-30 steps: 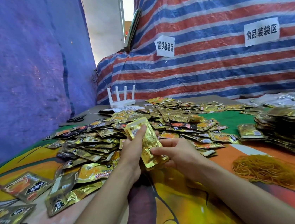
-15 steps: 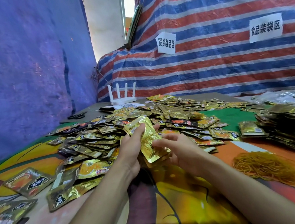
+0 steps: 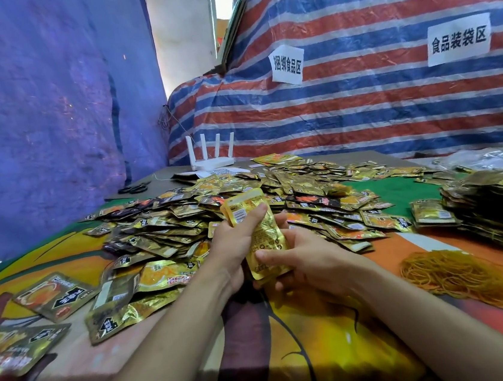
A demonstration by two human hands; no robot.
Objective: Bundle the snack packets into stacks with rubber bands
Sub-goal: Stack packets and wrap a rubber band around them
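Observation:
Both hands hold one small stack of gold snack packets (image 3: 257, 227) upright over the table's middle. My left hand (image 3: 234, 242) grips its upper part, thumb across the front. My right hand (image 3: 302, 259) grips the lower end, thumb pressed on the bottom packet. Behind the hands spreads a big loose pile of gold and black packets (image 3: 203, 217). A heap of yellow rubber bands (image 3: 454, 273) lies on the cloth to the right of my right forearm. No band shows on the held stack.
Stacked packets (image 3: 497, 209) are piled at the right edge. Stray packets (image 3: 52, 294) lie at the left. A white router (image 3: 212, 160) and black scissors (image 3: 134, 188) sit at the table's far side. Tarpaulin walls close the left and back.
The held stack has stayed between both hands. My left thumb has slid across the upper packet, and the right thumb now presses the stack's bottom.

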